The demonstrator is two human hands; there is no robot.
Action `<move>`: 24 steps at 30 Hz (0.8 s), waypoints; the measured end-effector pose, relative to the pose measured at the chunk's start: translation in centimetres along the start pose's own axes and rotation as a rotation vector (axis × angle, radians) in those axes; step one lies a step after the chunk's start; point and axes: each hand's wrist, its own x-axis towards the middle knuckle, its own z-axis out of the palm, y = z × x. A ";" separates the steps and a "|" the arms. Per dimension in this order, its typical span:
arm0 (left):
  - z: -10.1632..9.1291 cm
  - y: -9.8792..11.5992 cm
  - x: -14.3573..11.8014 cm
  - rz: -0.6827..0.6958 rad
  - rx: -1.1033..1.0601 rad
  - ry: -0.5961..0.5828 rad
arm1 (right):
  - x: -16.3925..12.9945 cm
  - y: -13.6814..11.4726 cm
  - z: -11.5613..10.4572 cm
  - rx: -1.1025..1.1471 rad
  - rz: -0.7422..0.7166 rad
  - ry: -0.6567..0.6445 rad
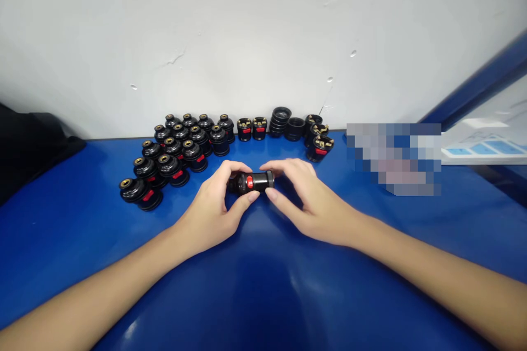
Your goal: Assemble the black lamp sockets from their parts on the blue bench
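Black plastic with a small red button: this is the lamp socket (252, 181) that I hold between my two hands, low over the blue table (263, 285), near its middle. It lies on its side. My left hand (214, 205) is closed around its left end, thumb below and fingers on top. My right hand (304, 197) pinches the right end, the ring part, with thumb and fingertips. Whether the ring is fully on the body, I cannot tell from this view.

To my left, toward the wall, stands a group of finished sockets (173, 153), black with brass tops and red buttons, set in rough rows and touching each other. I judge this is the done work, and it is already the bigger part. Behind my hands stand two socket bodies (251, 128) side by side, then a stack of black rings (282, 120), and just beside it a few more bodies (318, 137) with brass contacts showing. These few loose parts seem to be what is left.
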 end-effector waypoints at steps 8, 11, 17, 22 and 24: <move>0.1 -0.1 0.0 -0.003 -0.006 0.000 | 0.0 0.1 0.0 0.014 0.001 0.029; 0.1 -0.1 0.0 -0.014 -0.008 0.002 | 0.0 0.0 -0.1 0.014 -0.024 0.052; 0.1 -0.1 0.0 -0.017 -0.012 -0.003 | 0.1 0.1 0.0 0.018 -0.038 0.066; 0.0 -0.1 -0.1 0.000 -0.007 0.000 | 0.1 0.3 0.0 0.000 0.005 0.081; 0.0 -0.1 -0.1 -0.006 -0.005 -0.002 | 0.1 0.3 0.0 0.013 -0.022 0.101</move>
